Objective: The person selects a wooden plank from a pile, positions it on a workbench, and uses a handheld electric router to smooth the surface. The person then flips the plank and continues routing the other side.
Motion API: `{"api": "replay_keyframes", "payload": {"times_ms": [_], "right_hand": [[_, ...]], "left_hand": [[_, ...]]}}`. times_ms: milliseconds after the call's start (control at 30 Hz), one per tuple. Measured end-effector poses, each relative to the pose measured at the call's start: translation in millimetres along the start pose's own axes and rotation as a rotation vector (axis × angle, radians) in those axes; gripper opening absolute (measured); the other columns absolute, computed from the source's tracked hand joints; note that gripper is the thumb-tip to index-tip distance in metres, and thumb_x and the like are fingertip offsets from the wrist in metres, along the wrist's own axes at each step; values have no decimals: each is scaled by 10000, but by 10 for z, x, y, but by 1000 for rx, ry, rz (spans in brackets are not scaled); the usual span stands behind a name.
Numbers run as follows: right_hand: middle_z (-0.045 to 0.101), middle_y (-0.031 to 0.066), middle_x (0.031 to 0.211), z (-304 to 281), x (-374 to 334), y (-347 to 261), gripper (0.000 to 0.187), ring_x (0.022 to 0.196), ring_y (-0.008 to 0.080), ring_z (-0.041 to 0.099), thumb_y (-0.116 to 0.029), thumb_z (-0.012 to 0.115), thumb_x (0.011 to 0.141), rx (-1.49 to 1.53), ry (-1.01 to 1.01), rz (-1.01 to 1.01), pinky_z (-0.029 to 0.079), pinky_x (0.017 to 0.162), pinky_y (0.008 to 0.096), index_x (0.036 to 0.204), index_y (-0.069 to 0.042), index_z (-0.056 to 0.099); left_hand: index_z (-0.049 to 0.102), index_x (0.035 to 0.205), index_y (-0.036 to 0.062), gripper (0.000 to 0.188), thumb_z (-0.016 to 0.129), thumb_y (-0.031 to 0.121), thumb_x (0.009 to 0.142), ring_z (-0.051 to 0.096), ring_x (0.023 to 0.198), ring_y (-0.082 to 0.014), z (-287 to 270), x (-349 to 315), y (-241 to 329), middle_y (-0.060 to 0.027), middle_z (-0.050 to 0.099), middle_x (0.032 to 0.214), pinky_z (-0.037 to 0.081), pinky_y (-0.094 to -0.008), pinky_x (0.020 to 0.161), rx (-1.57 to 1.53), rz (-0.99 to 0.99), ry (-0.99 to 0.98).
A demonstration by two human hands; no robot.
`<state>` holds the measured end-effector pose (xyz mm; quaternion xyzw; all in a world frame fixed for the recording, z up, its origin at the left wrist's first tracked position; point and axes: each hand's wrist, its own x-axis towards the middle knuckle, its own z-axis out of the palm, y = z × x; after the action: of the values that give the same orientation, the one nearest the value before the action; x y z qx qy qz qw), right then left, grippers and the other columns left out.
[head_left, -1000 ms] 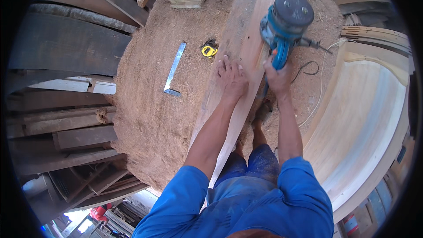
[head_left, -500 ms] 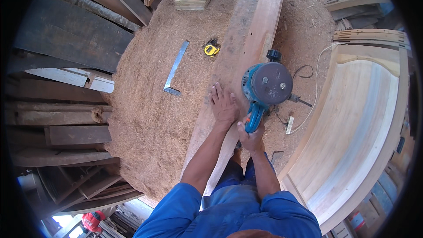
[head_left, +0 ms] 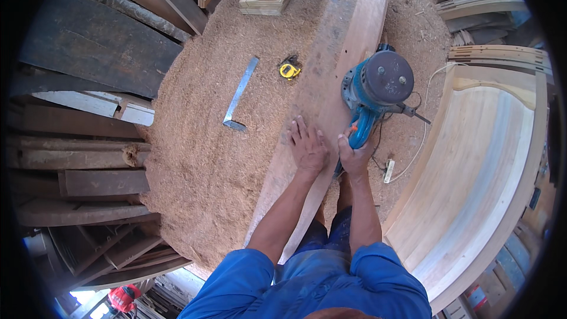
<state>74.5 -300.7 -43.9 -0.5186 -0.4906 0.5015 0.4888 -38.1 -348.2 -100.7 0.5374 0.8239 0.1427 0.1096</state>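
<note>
A long wooden board (head_left: 361, 32) runs away from me, lying on a wider, worn plank (head_left: 331, 29). My left hand (head_left: 310, 149) rests flat on the board with its fingers spread. Wrapped round the blue handle of a power router (head_left: 387, 77) is my right hand (head_left: 354, 156). The router has a teal body and a round dark cap, and sits along the board's right edge. Its bit, if there is one, is hidden beneath the body. A dark rod sticks out at its right side.
Sawdust (head_left: 201, 159) covers the floor. Left of the plank lie a metal square (head_left: 241, 93) and a yellow tape measure (head_left: 289, 71). A cord with a white socket block (head_left: 388, 171) lies at right, beside a large panel (head_left: 472, 177). Timber pieces (head_left: 266, 0) are stacked ahead.
The router and my right hand have moved farther away along the board and a little right. My left hand stays flat on the board. The whole view has shifted slightly.
</note>
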Motion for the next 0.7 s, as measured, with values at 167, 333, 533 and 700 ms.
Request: {"api": "replay_keyframes", "payload": {"times_ms": [167, 333, 533, 700], "right_hand": [[537, -7, 775, 33, 251, -38, 294, 675, 64, 530, 37, 658, 795, 46, 35, 13, 465, 643, 249, 1048, -20, 519], [539, -9, 769, 31, 515, -165, 303, 671, 62, 530, 37, 659, 793, -4, 51, -19, 466, 639, 251, 1060, -14, 524], [541, -14, 754, 20, 923, -70, 301, 653, 71, 529, -3, 683, 794, -39, 86, -58, 472, 647, 260, 1063, -7, 547], [569, 0, 746, -116, 1732, 122, 275, 689, 104, 564, -83, 701, 781, -141, 72, -77, 492, 690, 285, 1024, 6, 607]], "left_hand": [[593, 1230, 20, 378, 456, 289, 1002, 298, 1450, -454, -32, -3, 9, -279, 341, 1564, 181, -596, 1184, -49, -26, -56], [556, 1307, 1, 425, 443, 277, 1005, 290, 1449, -463, -76, 8, 42, -272, 324, 1572, 186, -593, 1180, -8, -31, -124], [535, 1337, -10, 464, 443, 292, 996, 226, 1483, -452, -81, 27, 53, -271, 275, 1598, 132, -589, 1198, -37, -73, -179], [529, 1333, -16, 470, 459, 282, 976, 214, 1484, -458, -92, 30, 38, -283, 270, 1594, 119, -595, 1198, -35, -49, -184]]}}
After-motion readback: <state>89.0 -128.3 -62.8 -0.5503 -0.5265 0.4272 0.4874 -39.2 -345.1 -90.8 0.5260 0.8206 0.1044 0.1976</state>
